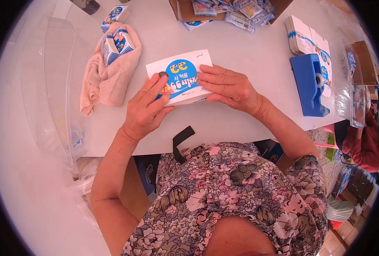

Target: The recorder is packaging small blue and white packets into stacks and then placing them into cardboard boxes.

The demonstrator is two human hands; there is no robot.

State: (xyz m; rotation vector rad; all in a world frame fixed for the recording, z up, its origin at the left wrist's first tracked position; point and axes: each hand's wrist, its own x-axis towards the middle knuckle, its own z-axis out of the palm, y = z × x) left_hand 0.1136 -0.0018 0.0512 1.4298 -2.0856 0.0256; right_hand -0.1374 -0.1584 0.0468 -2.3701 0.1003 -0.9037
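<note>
A small white carton [179, 65] with a blue round print and yellow cartoon letters lies face up over the table, slightly tilted. My left hand [146, 106] holds its left end, fingers over the printed top. On its right end rests my right hand [234, 88], fingers pressed on the top and thumb along the near edge. The underside of the carton is hidden. A dark strap [183, 135] lies at the table's front edge, apart from both hands.
Left of the carton, a pink towel [112, 87] bears two printed cartons [120, 42]. A blue tape dispenser [305, 87] and flat carton blanks [302, 36] sit at the right. An open cardboard box [185, 12] holds packets at the back. Another person's red sleeve [366, 147] shows far right.
</note>
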